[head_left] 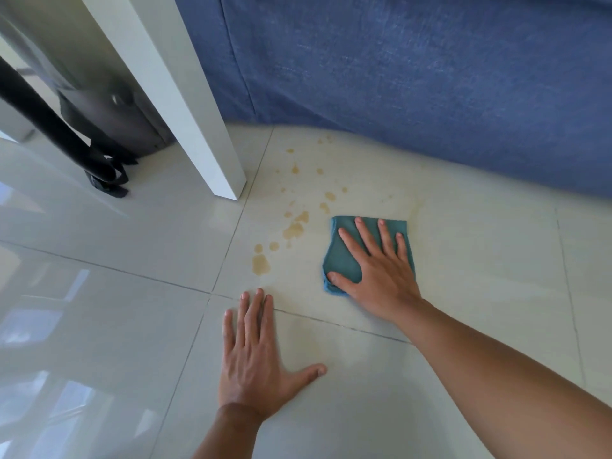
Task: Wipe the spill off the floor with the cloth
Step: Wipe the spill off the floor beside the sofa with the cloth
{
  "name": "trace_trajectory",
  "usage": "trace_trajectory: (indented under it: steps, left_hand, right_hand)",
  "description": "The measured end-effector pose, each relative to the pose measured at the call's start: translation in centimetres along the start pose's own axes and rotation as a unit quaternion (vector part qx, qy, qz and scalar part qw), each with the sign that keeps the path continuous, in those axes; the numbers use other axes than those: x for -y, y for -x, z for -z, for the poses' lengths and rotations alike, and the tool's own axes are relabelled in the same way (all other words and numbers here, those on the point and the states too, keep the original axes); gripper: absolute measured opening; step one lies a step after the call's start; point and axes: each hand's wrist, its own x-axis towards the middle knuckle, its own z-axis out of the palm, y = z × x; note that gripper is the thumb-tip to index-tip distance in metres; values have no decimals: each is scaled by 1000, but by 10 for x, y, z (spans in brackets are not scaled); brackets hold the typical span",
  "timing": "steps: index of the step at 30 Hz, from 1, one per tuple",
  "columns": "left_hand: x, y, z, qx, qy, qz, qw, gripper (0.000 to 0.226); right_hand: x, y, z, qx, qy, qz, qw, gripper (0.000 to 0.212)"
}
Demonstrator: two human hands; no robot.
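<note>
1. Two hands down: my right hand (377, 270), fingers spread, presses the folded teal cloth (344, 256) flat on the pale tiled floor (480, 276); my left hand (255, 356) lies open, empty, bracing.
2. Tan droplet spill (293, 228) lies just left of the cloth; best sweep leftward with even pressure.

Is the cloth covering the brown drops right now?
No: the cloth lies under the right hand, right of the brown drops, which sit bare on the tile.

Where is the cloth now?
In the head view, the cloth lies flat on the floor, right of the spill, pressed under the right hand.
</note>
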Motion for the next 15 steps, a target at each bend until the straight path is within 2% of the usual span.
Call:
trace_trajectory:
  steps: [4, 10, 13, 15]
  left_hand:
    - [3, -1, -5, -15, 2, -5, 1000, 141]
    - [-28, -19, -13, -15, 28, 20, 999, 135]
    - [-52, -29, -15, -40, 28, -76, 996, 121]
    - [-65, -36, -13, -43, 33, -108, 993, 115]
  right_hand:
    - [-35, 23, 1, -15, 29, -77, 997, 90]
    - [-63, 26, 5, -23, 31, -130, 991, 90]
    - [-76, 31, 5, -31, 14, -160, 986, 91]
    - [-86, 31, 8, -29, 12, -172, 985, 92]
